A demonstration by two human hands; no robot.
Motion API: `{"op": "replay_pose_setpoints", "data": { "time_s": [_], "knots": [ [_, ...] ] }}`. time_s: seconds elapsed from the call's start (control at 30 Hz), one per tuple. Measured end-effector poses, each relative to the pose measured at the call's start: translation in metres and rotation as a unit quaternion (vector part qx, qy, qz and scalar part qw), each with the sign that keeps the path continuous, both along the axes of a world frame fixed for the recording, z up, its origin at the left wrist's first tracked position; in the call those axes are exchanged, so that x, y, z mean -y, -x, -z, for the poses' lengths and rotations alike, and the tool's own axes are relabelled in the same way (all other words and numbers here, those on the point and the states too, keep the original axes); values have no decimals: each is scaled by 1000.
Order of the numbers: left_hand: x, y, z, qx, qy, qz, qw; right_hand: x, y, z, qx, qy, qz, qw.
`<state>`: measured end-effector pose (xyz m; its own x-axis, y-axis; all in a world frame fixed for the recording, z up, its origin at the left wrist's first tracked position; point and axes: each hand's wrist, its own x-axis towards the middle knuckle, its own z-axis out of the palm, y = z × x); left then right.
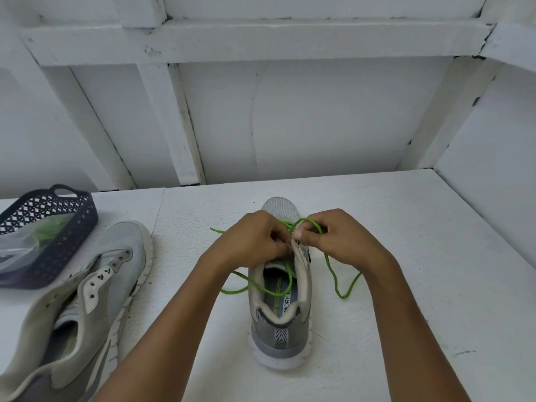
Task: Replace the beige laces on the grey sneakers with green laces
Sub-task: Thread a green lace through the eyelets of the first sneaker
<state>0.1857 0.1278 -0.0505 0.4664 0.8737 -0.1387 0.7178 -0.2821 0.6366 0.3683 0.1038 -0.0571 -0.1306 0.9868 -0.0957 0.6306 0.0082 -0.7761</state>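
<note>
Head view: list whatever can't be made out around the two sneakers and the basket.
All in the head view.
Centre sneaker eyelets: covered by the left hand and right hand gripping the green lace; threading unreadable.
Bag in the basket: green contents blurred behind plastic; both cut by the left edge.
Other sneaker: heel cut off at the bottom edge.

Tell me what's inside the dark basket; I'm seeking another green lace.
The basket holds a clear plastic bag with something green inside. The bag blurs it and the basket's wall hides the bottom, so a lace isn't certain.
</note>
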Motion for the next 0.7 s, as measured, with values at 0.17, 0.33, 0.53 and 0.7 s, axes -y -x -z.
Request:
{"op": "replay_pose_setpoints", "data": {
  "time_s": [0.17, 0.33, 0.53, 0.7],
  "knots": [
    [-3, 8, 6, 14, -24, -54, 998, 8, -1, 2, 24, 18, 47, 998],
    [-4, 21, -5, 161, -3, -136, 978, 12, 2, 4, 14, -7, 81, 997],
    [-1, 27, -30, 600, 196, -218, 745, 17, 5, 6, 41, -22, 91, 995],
    [1, 46, -28, 154, 100, -132, 974, 19, 6, 0, 12, -10, 69, 998]
  ]
}}
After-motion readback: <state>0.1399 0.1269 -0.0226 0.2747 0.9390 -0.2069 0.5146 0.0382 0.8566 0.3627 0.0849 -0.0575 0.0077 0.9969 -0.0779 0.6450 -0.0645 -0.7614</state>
